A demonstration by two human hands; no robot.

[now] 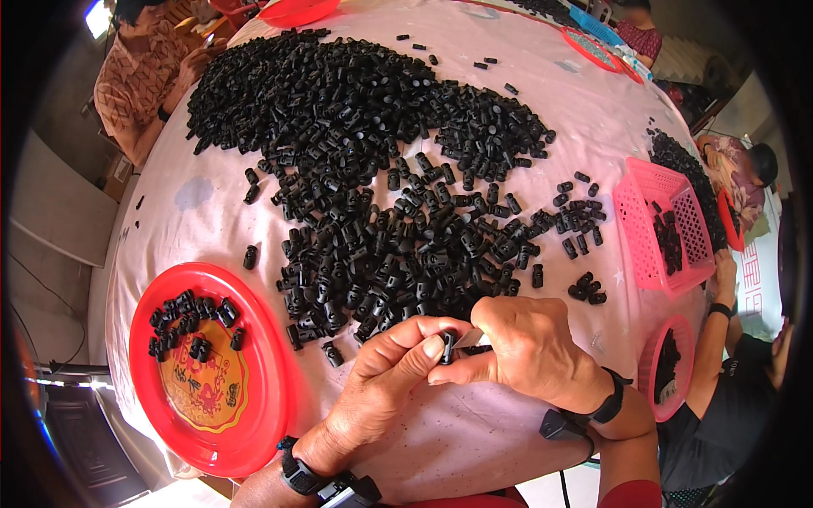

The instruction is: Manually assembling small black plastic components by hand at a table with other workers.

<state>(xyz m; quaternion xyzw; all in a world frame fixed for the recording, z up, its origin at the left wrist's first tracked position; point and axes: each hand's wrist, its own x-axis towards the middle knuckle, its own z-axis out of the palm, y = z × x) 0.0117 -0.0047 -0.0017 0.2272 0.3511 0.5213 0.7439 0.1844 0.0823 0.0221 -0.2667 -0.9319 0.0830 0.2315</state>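
Note:
Over the near part of the table, my left hand [385,368] pinches a small black plastic cord lock [447,347] between thumb and fingers. Close against it is my right hand [538,351], closed on a thin, pale, blade-like piece [468,339] that touches or nearly touches the cord lock. Most of that piece is hidden by the fingers. Just beyond both hands spreads a large heap of black cord locks [389,245]. To the left, a round red plate [267,356] carries several more of them on its patterned middle.
A pink lattice basket [631,216] with black pieces stands at the right, with a round pink basket [688,360] nearer. A pale pink cloth [229,229] covers the table. Other people sit around it; one person's forearm [716,339] reaches in at the right.

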